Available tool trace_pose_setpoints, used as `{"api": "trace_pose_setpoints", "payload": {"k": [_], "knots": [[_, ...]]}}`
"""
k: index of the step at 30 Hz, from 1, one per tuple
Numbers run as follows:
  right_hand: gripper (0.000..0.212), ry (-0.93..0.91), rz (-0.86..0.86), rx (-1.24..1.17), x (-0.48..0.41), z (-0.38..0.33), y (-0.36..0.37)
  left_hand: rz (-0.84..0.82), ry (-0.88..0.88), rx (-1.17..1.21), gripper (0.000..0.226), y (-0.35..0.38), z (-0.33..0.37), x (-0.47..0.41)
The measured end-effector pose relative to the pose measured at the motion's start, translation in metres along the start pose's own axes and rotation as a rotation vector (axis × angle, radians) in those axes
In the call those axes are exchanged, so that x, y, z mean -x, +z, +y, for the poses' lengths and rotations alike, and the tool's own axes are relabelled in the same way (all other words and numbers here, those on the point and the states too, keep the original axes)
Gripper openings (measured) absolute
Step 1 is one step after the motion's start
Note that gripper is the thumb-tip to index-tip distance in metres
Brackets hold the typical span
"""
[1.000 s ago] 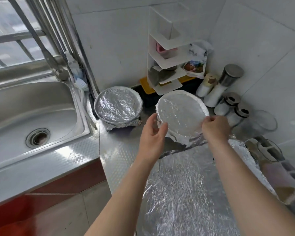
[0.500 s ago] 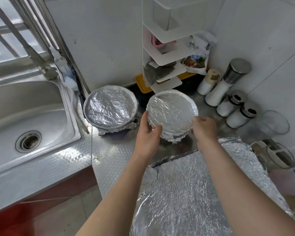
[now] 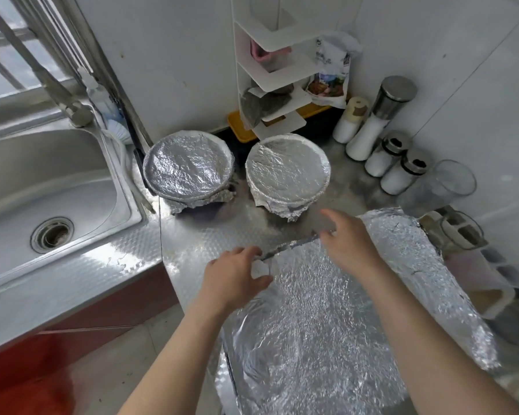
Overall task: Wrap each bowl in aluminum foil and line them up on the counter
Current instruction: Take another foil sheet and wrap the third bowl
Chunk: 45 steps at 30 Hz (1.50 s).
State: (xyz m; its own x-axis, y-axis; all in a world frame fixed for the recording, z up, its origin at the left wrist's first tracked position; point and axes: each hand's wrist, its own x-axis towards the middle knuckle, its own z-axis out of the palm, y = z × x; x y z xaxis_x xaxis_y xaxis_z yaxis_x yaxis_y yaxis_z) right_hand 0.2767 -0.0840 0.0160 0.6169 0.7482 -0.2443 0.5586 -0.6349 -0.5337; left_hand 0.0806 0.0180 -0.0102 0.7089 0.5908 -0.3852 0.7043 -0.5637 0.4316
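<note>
Two foil-wrapped bowls stand side by side at the back of the steel counter: the left bowl near the sink and the right bowl beside it. A large sheet of aluminum foil lies spread on the counter in front of them, its right side crumpled upward. My left hand hovers at the sheet's far left corner with relaxed, slightly curled fingers. My right hand is over the sheet's far edge, fingers spread, blurred by motion. Neither hand holds a bowl.
A steel sink lies to the left. A white corner shelf stands behind the bowls. Salt shakers, a glass and clear containers crowd the right wall. The counter's front edge drops to red cabinets.
Both hands set the second wrapped bowl down beside the first, let go, and drew back toward me to the far edge of the foil sheet.
</note>
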Motion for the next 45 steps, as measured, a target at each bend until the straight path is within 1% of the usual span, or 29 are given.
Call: {"api": "trace_pose_setpoints", "payload": {"k": [3,7,9,12,17,20,22,24,26,28,30,31,32,34,37,40,42,44,45], "knots": [[0.048,-0.034,-0.042,0.076,0.03,0.0,0.012,0.158,-0.063,0.116,0.052,0.01,-0.012,0.021],[0.053,-0.025,-0.114,0.114,0.067,-0.001,0.028,0.323,-0.21,0.212,0.033,0.014,-0.019,0.048],[0.057,-0.01,-0.187,0.156,0.085,-0.002,0.035,0.346,-0.264,0.271,0.029,0.017,-0.021,0.058],[0.061,-0.016,-0.25,0.211,0.104,-0.003,0.041,0.351,-0.353,0.469,0.025,0.019,-0.026,0.066],[0.064,0.005,-0.283,0.223,0.133,0.0,0.047,0.412,-0.323,0.54,0.023,0.019,-0.034,0.088],[0.065,0.019,-0.319,0.236,0.147,0.004,0.05,0.399,-0.319,0.695,0.023,0.021,-0.038,0.098],[0.065,0.039,-0.321,0.237,0.157,0.007,0.052,0.406,-0.336,0.75,0.023,0.024,-0.04,0.109],[0.066,0.094,-0.251,0.22,0.166,0.011,0.055,0.404,-0.373,0.734,0.023,0.029,-0.043,0.122],[0.068,0.201,-0.108,0.137,0.174,0.017,0.054,0.331,-0.407,0.67,0.026,0.032,-0.048,0.134],[0.071,0.335,0.028,0.036,0.179,0.03,0.052,0.157,-0.424,0.596,0.037,0.033,-0.052,0.145],[0.079,0.444,0.105,-0.021,0.185,0.045,0.051,-0.041,-0.423,0.513,0.052,0.032,-0.052,0.156],[0.081,0.486,0.143,-0.049,0.185,0.052,0.051,-0.105,-0.415,0.474,0.06,0.031,-0.052,0.158],[0.081,0.525,0.184,-0.082,0.187,0.059,0.05,-0.128,-0.4,0.427,0.068,0.031,-0.049,0.159],[0.081,0.609,0.258,-0.179,0.187,0.069,0.048,-0.085,-0.366,0.31,0.075,0.029,-0.043,0.155],[0.084,0.677,0.312,-0.324,0.186,0.081,0.046,-0.016,-0.328,0.18,0.067,0.031,-0.03,0.138],[0.081,0.755,0.385,-0.567,0.179,0.087,0.041,-0.048,-0.305,0.06,0.05,0.033,-0.019,0.117],[0.08,0.831,0.398,-0.693,0.172,0.091,0.036,-0.049,-0.324,0.079,0.042,0.035,-0.016,0.105],[0.081,0.898,0.369,-0.744,0.167,0.096,0.031,-0.053,-0.352,0.123,0.034,0.038,-0.013,0.1],[0.078,0.915,0.354,-0.75,0.166,0.098,0.03,-0.059,-0.356,0.132,0.029,0.04,-0.013,0.1]]}}
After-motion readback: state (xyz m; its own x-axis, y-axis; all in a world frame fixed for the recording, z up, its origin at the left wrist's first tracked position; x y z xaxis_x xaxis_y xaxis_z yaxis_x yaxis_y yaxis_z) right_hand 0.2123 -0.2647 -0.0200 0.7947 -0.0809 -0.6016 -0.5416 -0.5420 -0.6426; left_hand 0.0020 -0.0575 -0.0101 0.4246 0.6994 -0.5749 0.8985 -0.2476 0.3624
